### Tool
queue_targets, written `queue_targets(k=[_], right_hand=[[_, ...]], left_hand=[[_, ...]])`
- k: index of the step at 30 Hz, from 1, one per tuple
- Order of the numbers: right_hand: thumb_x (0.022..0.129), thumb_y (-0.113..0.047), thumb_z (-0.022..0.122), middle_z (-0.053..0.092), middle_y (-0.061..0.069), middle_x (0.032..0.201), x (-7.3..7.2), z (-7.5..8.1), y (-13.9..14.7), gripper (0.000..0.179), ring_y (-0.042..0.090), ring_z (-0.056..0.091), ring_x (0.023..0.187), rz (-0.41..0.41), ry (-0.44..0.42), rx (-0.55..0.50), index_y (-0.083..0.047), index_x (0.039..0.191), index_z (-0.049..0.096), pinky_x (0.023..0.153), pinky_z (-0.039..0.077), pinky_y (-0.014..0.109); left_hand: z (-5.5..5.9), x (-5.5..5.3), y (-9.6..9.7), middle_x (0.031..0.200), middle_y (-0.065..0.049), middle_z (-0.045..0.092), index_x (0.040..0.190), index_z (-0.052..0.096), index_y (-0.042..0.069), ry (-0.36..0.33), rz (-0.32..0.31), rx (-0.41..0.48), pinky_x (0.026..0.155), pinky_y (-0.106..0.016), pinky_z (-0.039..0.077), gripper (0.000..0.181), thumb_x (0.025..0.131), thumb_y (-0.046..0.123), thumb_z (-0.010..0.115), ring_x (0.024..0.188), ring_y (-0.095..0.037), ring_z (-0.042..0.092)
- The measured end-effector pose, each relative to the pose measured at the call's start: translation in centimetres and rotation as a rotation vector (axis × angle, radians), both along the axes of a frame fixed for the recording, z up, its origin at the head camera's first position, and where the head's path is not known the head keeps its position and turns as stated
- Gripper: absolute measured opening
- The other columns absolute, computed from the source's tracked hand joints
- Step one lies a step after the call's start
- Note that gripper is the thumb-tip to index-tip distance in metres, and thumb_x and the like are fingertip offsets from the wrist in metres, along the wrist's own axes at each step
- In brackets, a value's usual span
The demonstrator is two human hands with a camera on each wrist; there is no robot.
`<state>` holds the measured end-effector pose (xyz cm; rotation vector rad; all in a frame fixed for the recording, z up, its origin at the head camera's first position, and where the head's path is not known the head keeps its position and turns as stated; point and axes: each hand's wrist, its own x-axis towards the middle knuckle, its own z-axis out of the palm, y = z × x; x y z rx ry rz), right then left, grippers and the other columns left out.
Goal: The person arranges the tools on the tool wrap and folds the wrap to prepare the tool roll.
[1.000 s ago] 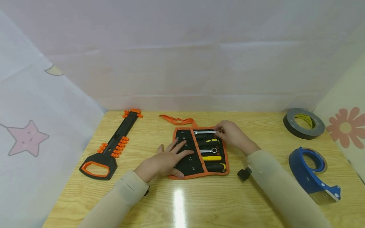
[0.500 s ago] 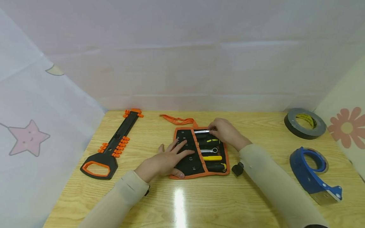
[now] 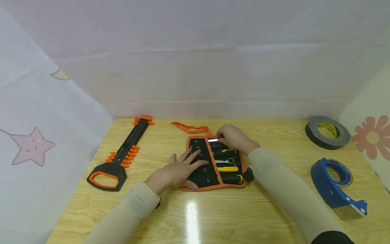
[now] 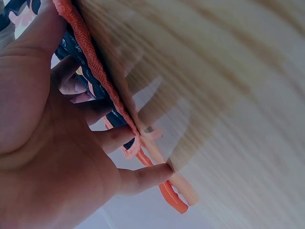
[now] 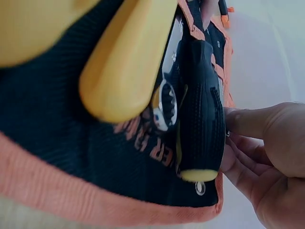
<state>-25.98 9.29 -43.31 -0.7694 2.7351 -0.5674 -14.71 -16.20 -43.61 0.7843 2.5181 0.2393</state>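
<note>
A black tool pouch [image 3: 199, 174] with orange trim lies unfolded on the table. My left hand [image 3: 178, 173] rests spread on its numbered pocket panel, fingers straight; the left wrist view shows the little finger beyond the pouch's edge. At the top pocket my right hand [image 3: 236, 138] pinches a silver wrench [image 3: 213, 140], whose held end is mostly hidden by the fingers. Below it sit a black-handled screwdriver [image 5: 200, 114], a second wrench [image 3: 229, 161] with a ring end, a yellow handle [image 3: 228, 169] and a black handle [image 3: 230, 178] with a yellow end.
An orange strap [image 3: 190, 128] trails from the pouch's far edge. To the left lies a black tool [image 3: 122, 152] with an orange-rimmed grip and orange clips. On the right are a grey tape roll [image 3: 313, 135] and a blue tape dispenser [image 3: 327, 188].
My right hand has moved left along the top pocket with the wrench, and less of the wrench shows. The left hand has stayed on the pouch.
</note>
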Motion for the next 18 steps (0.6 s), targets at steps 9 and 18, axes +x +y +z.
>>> queue_targets(k=[9, 18], right_hand=[[0.106, -0.011, 0.070, 0.080, 0.010, 0.109, -0.2, 0.3, -1.3, 0.014, 0.026, 0.072, 0.100, 0.063, 0.030, 0.064, -0.006, 0.112, 0.082, 0.099, 0.059, 0.048], [0.108, -0.011, 0.067, 0.079, 0.010, 0.111, -0.2, 0.5, -1.2, 0.017, 0.026, 0.071, 0.098, 0.096, -0.004, 0.044, -0.006, 0.114, 0.082, 0.095, 0.060, 0.047]], left_hand=[[0.1, 0.0, 0.1, 0.184, -0.008, 0.005, 0.170, 0.030, 0.042, 0.011, -0.014, -0.002, 0.121, -0.085, 0.021, 0.094, 0.090, 0.056, 0.077, 0.169, -0.044, 0.004], [0.0, 0.0, 0.0, 0.184, -0.008, 0.004, 0.170, 0.030, 0.043, 0.008, -0.013, -0.002, 0.121, -0.085, 0.021, 0.094, 0.090, 0.056, 0.077, 0.169, -0.044, 0.004]])
